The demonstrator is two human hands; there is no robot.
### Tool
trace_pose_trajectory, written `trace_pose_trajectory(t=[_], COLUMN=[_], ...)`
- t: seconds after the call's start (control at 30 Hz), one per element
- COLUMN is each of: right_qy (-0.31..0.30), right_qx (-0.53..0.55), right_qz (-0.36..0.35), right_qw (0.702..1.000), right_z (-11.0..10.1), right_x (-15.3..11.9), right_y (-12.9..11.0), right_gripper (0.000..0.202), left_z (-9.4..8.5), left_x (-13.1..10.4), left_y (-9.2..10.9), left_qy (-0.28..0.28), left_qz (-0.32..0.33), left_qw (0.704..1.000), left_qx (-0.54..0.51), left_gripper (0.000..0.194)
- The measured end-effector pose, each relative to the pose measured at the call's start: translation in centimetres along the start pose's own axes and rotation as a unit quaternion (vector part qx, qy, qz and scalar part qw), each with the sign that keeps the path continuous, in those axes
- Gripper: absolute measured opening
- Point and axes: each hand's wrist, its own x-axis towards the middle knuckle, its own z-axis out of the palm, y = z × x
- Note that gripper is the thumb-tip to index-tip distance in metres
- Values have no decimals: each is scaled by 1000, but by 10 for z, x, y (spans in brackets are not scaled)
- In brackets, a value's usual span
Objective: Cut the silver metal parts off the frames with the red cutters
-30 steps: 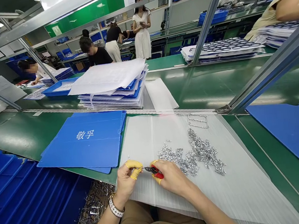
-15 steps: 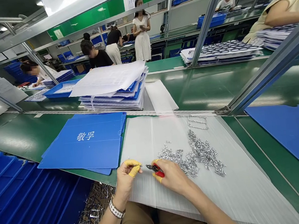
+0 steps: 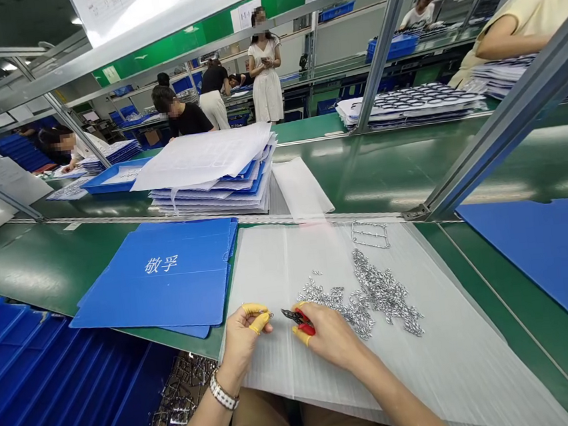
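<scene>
Between thumb and forefinger, both in yellow finger covers, my left hand (image 3: 245,332) pinches a small shiny metal-looking part (image 3: 270,314); most of it is hidden by the fingers. My right hand (image 3: 328,329) grips red-handled nippers (image 3: 302,322), their dark jaws pointing left toward that part, a short gap away. Both hands are above a white foam sheet (image 3: 258,262). Just beyond and right of the nippers lies a spread of many tiny silvery pieces (image 3: 381,284). A silvery rectangular frame (image 3: 369,234) rests at the sheet's far edge.
Blue plastic sheets (image 3: 154,276) lie left of the foam sheet. Blue trays (image 3: 24,385) are stacked at lower left, beside a heap of silvery frames (image 3: 181,397) below the table. A pile of white sheets (image 3: 208,160) stands ahead. A metal post (image 3: 496,119) slants at right; several people work beyond.
The nippers' jaws have drawn slightly away from the part in my left hand, which stays pinched. The whole view has shifted a little with my head.
</scene>
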Motion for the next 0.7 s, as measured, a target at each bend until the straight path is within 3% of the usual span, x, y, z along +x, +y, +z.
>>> trace_pose_trajectory(t=[0.27,0.57,0.7], right_qy=[1,-37,-22], right_qx=[4,1,11], right_qz=[5,27,29], right_qw=[1000,999,999], right_z=[3,-2,-1], right_x=[4,7,8], right_y=[2,1,0], right_gripper=[20,21,23], left_z=[11,10,10], left_x=[7,14,15], left_y=[-1,3,3], left_qy=[-18,-54,-77], left_qz=[-32,-86,-110], left_qw=[998,994,989], left_qx=[42,50,60], left_gripper=[24,32,36])
